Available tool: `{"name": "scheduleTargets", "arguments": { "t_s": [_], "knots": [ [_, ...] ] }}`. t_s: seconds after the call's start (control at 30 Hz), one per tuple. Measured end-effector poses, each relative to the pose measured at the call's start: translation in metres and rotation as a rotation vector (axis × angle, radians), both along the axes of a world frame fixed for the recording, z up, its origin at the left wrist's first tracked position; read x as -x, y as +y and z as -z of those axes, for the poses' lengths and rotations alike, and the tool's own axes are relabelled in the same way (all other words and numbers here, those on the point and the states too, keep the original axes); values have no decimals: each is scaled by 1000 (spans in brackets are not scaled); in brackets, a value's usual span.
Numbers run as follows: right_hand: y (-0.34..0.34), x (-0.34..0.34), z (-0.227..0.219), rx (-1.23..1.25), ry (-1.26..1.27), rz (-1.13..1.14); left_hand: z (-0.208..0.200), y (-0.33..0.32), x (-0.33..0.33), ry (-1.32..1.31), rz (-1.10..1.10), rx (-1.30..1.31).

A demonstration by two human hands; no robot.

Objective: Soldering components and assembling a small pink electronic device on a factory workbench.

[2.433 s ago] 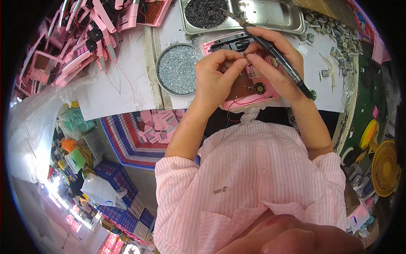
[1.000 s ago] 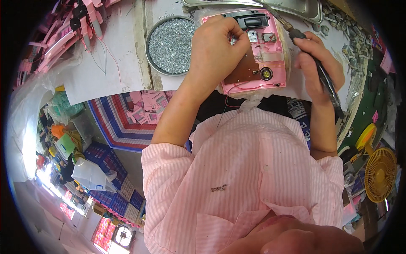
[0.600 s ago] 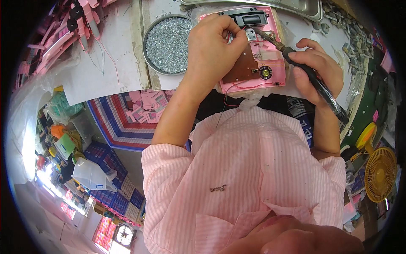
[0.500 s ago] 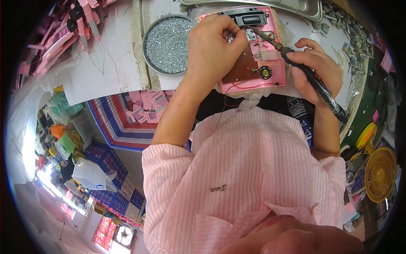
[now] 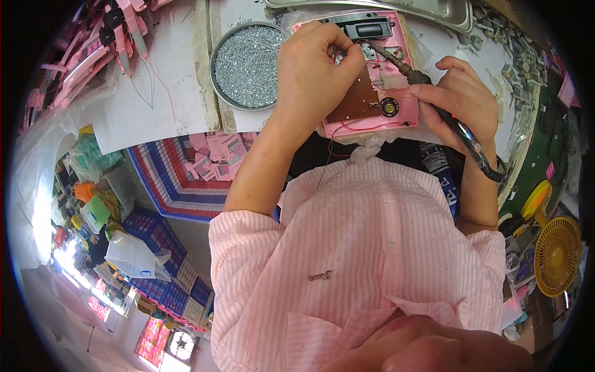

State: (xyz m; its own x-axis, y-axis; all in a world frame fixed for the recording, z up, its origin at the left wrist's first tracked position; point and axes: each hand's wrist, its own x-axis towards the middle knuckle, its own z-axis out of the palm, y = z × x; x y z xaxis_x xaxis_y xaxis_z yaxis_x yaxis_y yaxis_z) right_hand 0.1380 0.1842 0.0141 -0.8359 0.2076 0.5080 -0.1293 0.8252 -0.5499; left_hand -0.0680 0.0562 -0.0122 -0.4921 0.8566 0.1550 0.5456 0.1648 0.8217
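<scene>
A pink plastic casing [image 5: 406, 115] lies on the table in front of me. Inside it are a brown circuit board [image 5: 347, 106], a small round speaker [image 5: 389, 107] and a black part along the far edge. My left hand [image 5: 319, 68] is closed over the casing's left side, thumb and forefinger pinching a thin red wire. My right hand [image 5: 462, 102] grips a black-handled soldering iron [image 5: 455, 124]. The iron's tip points left and rests at or close to the small metal parts beside my left fingertips; whether it touches cannot be made out.
Left of the casing stands a round tin [image 5: 248, 68] full of small metal pins. A metal tray [image 5: 434, 13] lies at the far edge. Pink parts with loose wires [image 5: 127, 31] are heaped far left, small grey pieces [image 5: 527, 80] right. Below the table is a striped basket [image 5: 167, 180].
The soldering iron's handle has tilted and shifted slightly, and my right hand has moved a little with it. My left hand stays nearly in place, still pinching the wire.
</scene>
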Motion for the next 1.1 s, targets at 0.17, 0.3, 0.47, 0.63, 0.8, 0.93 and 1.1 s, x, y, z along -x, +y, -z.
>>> {"name": "scheduleTargets", "arguments": {
  "t_s": [0.17,0.3,0.47,0.63,0.8,0.93,1.1],
  "knots": [
    [1,-2,-1,101,32,16,2,1,0,32,1,-16],
    [3,2,-1,111,15,16,4,1,-1,51,-4,-28],
    [5,4,-2,101,-20,15,1,2,-2,57,-7,-26],
    [5,5,-1,114,-29,18,3,2,-1,58,1,-32],
    [6,6,-2,126,-31,20,2,1,-3,85,-20,-17],
    [6,6,0,150,-5,27,4,3,-6,91,-32,-42],
    [5,4,0,157,18,13,5,3,-8,115,-52,-34]
  ]
}}
